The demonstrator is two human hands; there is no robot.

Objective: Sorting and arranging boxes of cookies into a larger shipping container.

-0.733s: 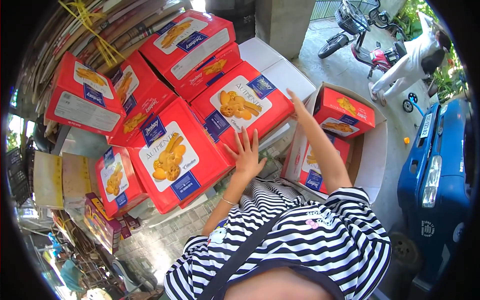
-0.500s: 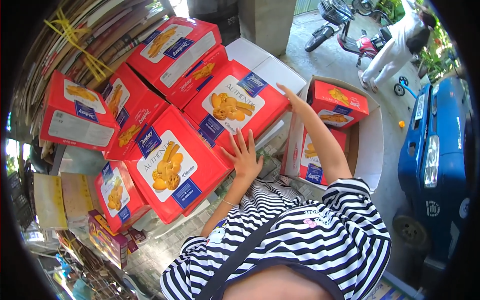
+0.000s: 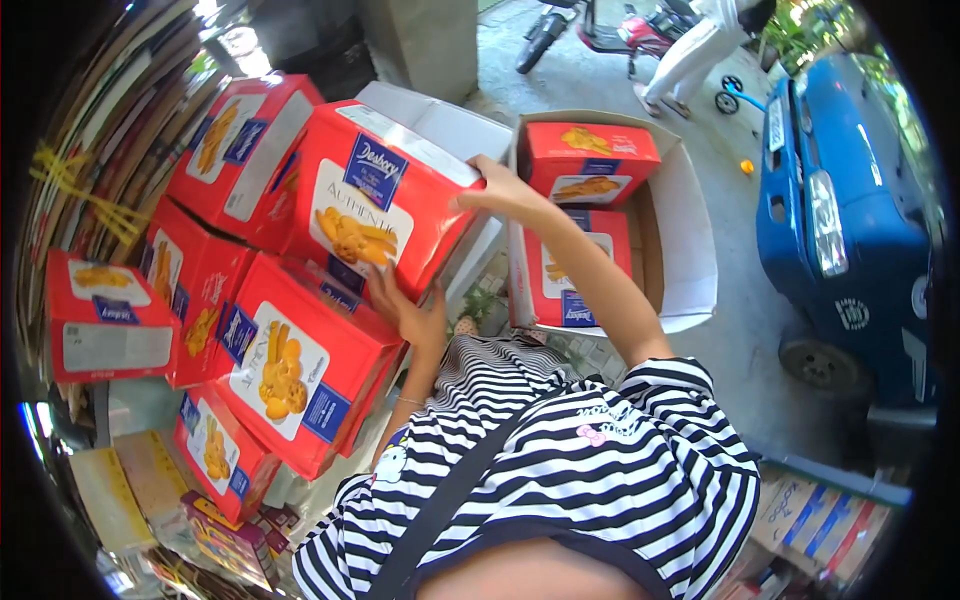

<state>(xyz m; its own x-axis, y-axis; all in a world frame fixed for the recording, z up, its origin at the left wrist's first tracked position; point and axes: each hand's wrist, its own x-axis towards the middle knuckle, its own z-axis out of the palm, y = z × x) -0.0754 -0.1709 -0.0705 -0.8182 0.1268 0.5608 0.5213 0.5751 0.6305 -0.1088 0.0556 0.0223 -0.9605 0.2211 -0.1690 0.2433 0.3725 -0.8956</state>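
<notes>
Between my two hands is a red cookie box (image 3: 415, 222) with a blue label and a cookie picture, tilted up from the pile. My right hand (image 3: 500, 190) grips its far right corner. At its near lower edge my left hand (image 3: 408, 312) holds on, fingers over the front face and thumb along the side. Just left of my left hand rests another large red cookie box (image 3: 280, 372). Behind the held box stands a similar red box (image 3: 242, 150). What lies under the held box is mostly hidden.
To the right, an open white carton (image 3: 690, 235) contains red cookie boxes. More red boxes (image 3: 112, 312) and flattened cardboard tied with yellow string (image 3: 95, 195) are at left. Beyond the carton are a blue vehicle (image 3: 850, 230), a red motorbike (image 3: 630, 35) and a person in white (image 3: 690, 60).
The cookie box under my hands has tilted up, showing its white far side. My left hand has gone from lying flat and spread to gripping its near edge. The view has shifted right.
</notes>
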